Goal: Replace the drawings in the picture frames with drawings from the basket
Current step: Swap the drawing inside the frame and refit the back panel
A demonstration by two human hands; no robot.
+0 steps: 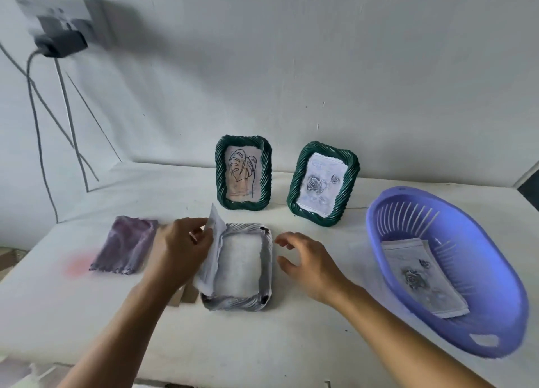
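**Sheet half-raised at the open back of the third frame**

A pale twisted-rope picture frame (237,303) lies face-down in the middle of the white surface (291,344), with its back open. The left hand (180,247) pinches a white paper drawing (211,250) between thumb and curled fingers. The sheet stands on edge along the frame's left rim, its upper corner pointing toward the back edge. The right hand (306,262) hovers just beside the frame's right rim, fingers spread and loosely bent, holding nothing.

Two dark green rope-pattern frames stand upright near the back edge, one with a leaf line drawing (220,177) and one with a rose sketch (294,189). The lilac slotted plastic basket (495,285) sits toward the right edge and holds one more rose drawing (423,279). A purple cloth (125,244) lies toward the left edge. A brown card piece (186,295), probably the frame's backing, shows beside the left forearm.

Whether the sheet is coming out or going in cannot be told. Either way, the free hand would do well to press the right rim flat so the frame does not slide. The paper should move as one flat piece rather than being dragged by a corner, which could crease it. If it is going in, the picture side should face down and the edges should sit square in the recess before the backing goes on.
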